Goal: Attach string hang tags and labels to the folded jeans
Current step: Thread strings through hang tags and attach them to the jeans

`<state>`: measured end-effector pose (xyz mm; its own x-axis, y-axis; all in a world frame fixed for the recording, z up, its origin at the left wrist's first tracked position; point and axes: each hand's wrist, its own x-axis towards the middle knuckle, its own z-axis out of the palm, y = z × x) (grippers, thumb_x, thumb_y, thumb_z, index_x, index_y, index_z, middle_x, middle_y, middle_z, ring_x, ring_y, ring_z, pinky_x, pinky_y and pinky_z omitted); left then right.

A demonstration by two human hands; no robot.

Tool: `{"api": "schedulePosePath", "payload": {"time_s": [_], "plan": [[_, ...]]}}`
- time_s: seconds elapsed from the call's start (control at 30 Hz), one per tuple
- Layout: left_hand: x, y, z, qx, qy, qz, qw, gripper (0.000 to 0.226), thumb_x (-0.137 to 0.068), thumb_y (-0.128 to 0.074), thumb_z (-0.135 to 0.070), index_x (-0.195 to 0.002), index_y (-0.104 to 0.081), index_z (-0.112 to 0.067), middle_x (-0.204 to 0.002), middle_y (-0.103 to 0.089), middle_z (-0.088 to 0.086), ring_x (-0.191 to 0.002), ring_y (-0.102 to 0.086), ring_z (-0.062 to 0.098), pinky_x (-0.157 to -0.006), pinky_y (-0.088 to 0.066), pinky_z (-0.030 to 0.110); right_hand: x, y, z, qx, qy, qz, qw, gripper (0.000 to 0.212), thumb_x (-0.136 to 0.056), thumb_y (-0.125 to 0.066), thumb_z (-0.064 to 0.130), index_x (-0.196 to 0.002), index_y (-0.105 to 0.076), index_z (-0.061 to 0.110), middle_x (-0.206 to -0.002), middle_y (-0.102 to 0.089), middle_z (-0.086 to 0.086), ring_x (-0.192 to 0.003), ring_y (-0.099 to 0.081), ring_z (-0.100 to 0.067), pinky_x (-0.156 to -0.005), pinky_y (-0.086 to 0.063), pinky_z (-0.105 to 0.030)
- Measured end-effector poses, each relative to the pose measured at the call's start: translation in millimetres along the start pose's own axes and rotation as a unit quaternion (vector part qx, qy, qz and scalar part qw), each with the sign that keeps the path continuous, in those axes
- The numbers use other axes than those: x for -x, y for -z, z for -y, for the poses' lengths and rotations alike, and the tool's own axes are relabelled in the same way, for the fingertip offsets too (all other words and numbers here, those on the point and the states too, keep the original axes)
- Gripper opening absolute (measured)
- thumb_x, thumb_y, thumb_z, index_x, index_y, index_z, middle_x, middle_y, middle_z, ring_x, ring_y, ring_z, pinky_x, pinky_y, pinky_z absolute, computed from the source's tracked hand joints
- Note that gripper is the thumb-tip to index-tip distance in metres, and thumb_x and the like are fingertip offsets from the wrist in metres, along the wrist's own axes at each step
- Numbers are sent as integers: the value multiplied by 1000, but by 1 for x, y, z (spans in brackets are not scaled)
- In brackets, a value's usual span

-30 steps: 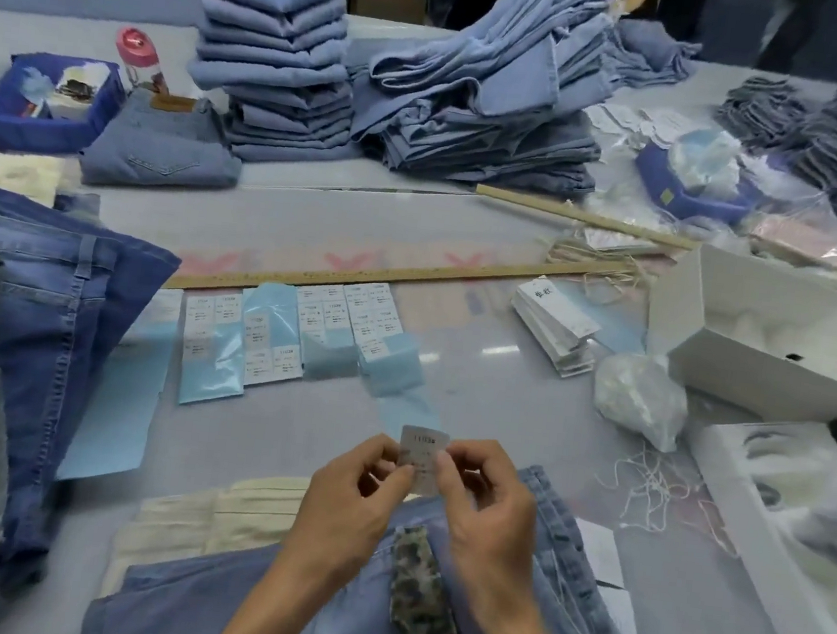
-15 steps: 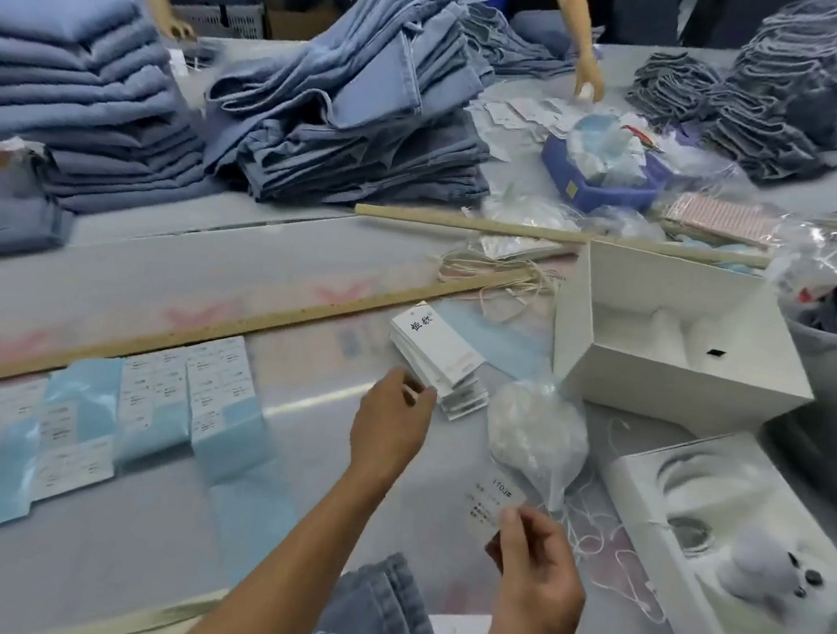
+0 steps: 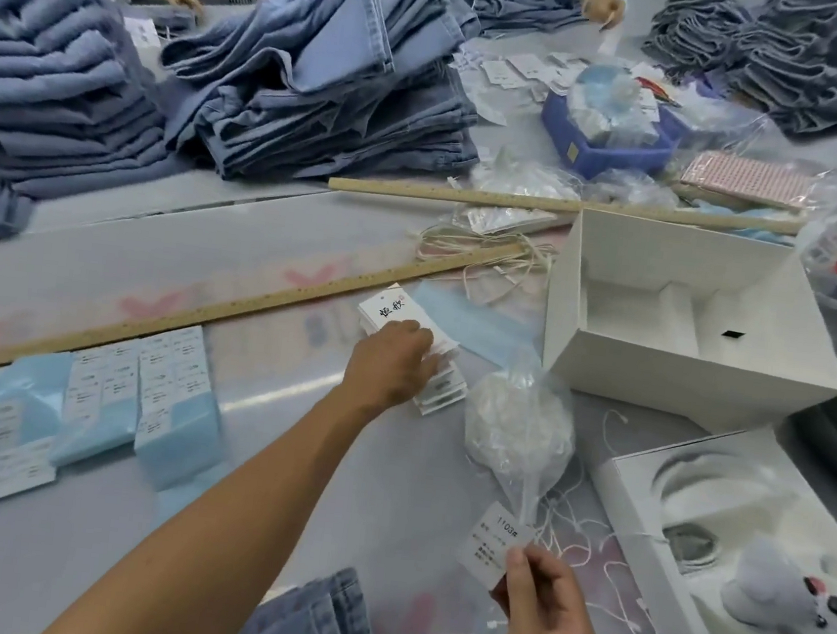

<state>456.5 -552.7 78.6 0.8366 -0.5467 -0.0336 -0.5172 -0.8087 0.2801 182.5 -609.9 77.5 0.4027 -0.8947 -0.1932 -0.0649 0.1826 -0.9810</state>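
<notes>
My left hand (image 3: 393,363) reaches across the table and lies on a stack of white hang tags (image 3: 421,340), fingers curled over the top tag. My right hand (image 3: 547,622) pinches a small white printed label (image 3: 494,539) near the lower right. A corner of the folded jeans (image 3: 317,621) shows at the bottom edge between my arms. A clear bag of white strings (image 3: 518,430) lies between the tag stack and the label, with loose strings (image 3: 584,535) scattered beside it.
Sheets of blue-backed labels (image 3: 103,397) lie at the left below a long wooden ruler (image 3: 232,305). Two open white boxes (image 3: 685,319) (image 3: 721,565) stand at the right. Stacks of jeans (image 3: 325,100) fill the back. Other people's hands (image 3: 601,5) work at the far edge.
My view swung right. My left hand let go of the label and reached out onto the hang tag stack. My right hand kept the label and moved to the lower right.
</notes>
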Motion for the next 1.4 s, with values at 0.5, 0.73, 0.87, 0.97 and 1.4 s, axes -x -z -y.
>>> {"api": "schedulePosePath", "payload": {"time_s": [0.5,0.73,0.87,0.97,1.4], "plan": [[56,56,7,219,90,-258,937,17,-103,-58,-26,-106,-73,-19,-77,-76,0,-65,-71,21,-66,-59,41,2,1,10,-1,-37,-17,999,19,-88,-68,-5,-79,-69,12,-68,-74,-1,-53,-63,-7,-55,-55,-17],[226,35,16,584,302,-254,710,10,-79,-79,-36,-86,-82,-30,-87,-79,-2,-78,-76,13,-63,-61,23,28,-9,32,-73,-115,30,990,26,-86,-69,1,-72,-74,23,-69,-73,-1,-60,-64,-8,-53,-56,-22],[291,10,30,610,395,-256,637,39,-75,-78,12,-94,-74,-22,-75,-73,10,-54,-65,8,-49,-52,16,71,-29,50,-122,-216,106,963,5,-69,-72,18,-68,-74,23,-70,-71,-4,-58,-64,-6,-52,-55,-24],[315,12,34,661,392,-247,590,51,-83,-63,24,-115,-66,-16,-71,-75,4,-57,-69,8,-55,-55,16,115,-44,56,-173,-320,162,917,10,-65,-70,14,-61,-73,22,-67,-71,-7,-54,-65,-10,-48,-53,-28],[405,90,60,725,317,-207,575,26,-77,-69,-9,-101,-59,-7,-84,-76,24,-74,-76,32,-56,-60,30,246,-79,51,-77,-213,234,946,2,-67,-74,13,-68,-75,14,-79,-73,-16,-72,-69,-24,-61,-57,-28]]}}
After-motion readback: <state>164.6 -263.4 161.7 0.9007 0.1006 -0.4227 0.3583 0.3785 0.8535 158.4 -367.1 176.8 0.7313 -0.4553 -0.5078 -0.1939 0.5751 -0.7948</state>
